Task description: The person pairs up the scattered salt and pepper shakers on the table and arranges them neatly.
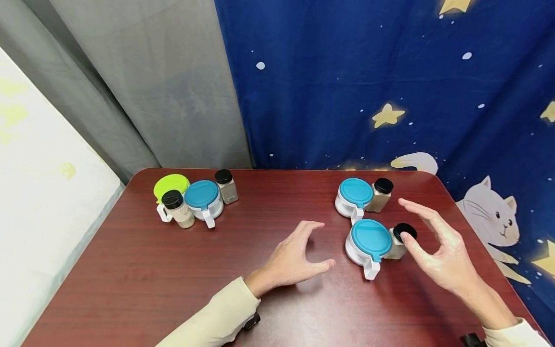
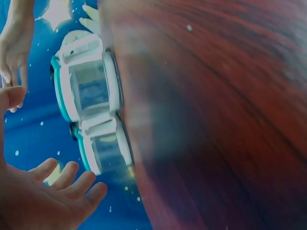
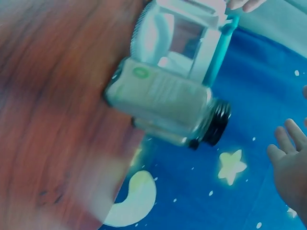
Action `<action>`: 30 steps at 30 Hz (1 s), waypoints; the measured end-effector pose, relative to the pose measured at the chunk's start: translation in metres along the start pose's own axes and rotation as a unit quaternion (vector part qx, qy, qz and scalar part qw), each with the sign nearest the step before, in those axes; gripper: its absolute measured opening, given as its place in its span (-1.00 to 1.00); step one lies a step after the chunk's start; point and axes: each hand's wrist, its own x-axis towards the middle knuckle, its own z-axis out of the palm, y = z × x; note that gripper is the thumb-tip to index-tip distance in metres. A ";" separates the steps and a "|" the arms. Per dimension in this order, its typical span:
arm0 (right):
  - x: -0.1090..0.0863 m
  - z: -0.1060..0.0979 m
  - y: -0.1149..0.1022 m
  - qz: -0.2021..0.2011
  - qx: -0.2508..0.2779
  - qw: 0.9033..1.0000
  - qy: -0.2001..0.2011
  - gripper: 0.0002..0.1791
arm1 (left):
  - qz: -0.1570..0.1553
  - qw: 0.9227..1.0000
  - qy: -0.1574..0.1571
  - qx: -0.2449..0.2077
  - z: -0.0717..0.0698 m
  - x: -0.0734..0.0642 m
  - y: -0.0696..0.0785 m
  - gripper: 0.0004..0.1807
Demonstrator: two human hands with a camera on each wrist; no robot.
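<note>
On the right half of the table stand two blue-lidded clear jars with white handles, the nearer jar (image 1: 370,238) and the farther jar (image 1: 355,193). Beside each is a black-capped seasoning bottle, the near bottle (image 1: 396,249) and the far bottle (image 1: 379,198). My left hand (image 1: 288,258) is left of the nearer jar, fingers spread and apart from it. On the other side my right hand (image 1: 451,255) is held with thumb and fingers apart, its thumb overlapping the near bottle's cap in the head view. Nothing is in either palm. The right wrist view shows the near bottle's labelled side (image 3: 158,93).
At the table's back left stand a green-lidded jar (image 1: 170,185), a blue-lidded jar (image 1: 202,193) and two black-capped bottles, one in front (image 1: 182,216) and one at right (image 1: 228,192). A blue curtain (image 1: 312,96) and a grey curtain (image 1: 173,96) hang behind the table (image 1: 143,274).
</note>
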 end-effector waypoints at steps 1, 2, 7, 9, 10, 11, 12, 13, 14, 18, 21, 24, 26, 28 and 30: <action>0.002 0.001 -0.002 0.000 0.001 1.000 -0.003 -0.36 | 0.000 1.000 0.004 -0.003 -0.003 -0.001 -0.002 -0.16; 0.004 0.003 -0.004 0.001 0.001 1.000 -0.005 -0.34 | 0.001 1.000 0.008 -0.006 -0.006 -0.003 -0.004 -0.17; 0.014 0.010 -0.015 0.000 0.000 1.000 -0.003 -0.27 | -0.003 1.000 0.025 -0.006 -0.022 -0.020 -0.017 -0.25; 0.018 0.012 -0.020 -0.007 0.009 1.000 0.003 -0.30 | -0.010 0.999 0.031 -0.003 -0.027 -0.028 -0.023 -0.27; 0.019 0.014 -0.022 -0.009 0.015 1.000 0.004 -0.32 | -0.014 0.999 0.033 -0.002 -0.030 -0.032 -0.026 -0.28; 0.020 0.015 -0.025 -0.011 0.020 1.000 0.005 -0.33 | -0.019 0.999 0.036 -0.003 -0.032 -0.035 -0.028 -0.29; 0.021 0.017 -0.026 -0.015 0.024 1.000 0.006 -0.34 | -0.022 0.999 0.039 -0.003 -0.034 -0.038 -0.030 -0.30; 0.022 0.018 -0.028 -0.017 0.028 0.999 0.006 -0.34 | -0.025 0.999 0.042 -0.005 -0.036 -0.040 -0.032 -0.30; 0.023 0.020 -0.030 -0.018 0.032 0.999 0.005 -0.33 | -0.027 0.999 0.044 -0.007 -0.037 -0.042 -0.034 -0.31; 0.025 0.027 -0.033 -0.016 0.046 0.999 -0.006 -0.29 | -0.027 0.998 0.054 -0.012 -0.045 -0.049 -0.040 -0.30; 0.024 0.034 -0.034 -0.010 0.054 0.998 -0.015 -0.27 | -0.033 0.998 0.058 -0.014 -0.050 -0.054 -0.044 -0.29; 0.022 0.042 -0.031 -0.003 0.064 0.998 -0.018 -0.25 | -0.041 0.997 0.065 -0.021 -0.054 -0.059 -0.048 -0.29; 0.019 0.048 -0.025 0.003 0.074 0.997 -0.020 -0.23 | -0.044 0.996 0.075 -0.030 -0.056 -0.063 -0.050 -0.30; 0.015 0.055 -0.018 0.008 0.084 0.996 -0.022 -0.20 | -0.041 0.995 0.086 -0.041 -0.059 -0.065 -0.052 -0.31; 0.012 0.063 -0.011 0.014 0.094 0.995 -0.024 -0.19 | -0.036 0.993 0.096 -0.057 -0.061 -0.067 -0.054 -0.32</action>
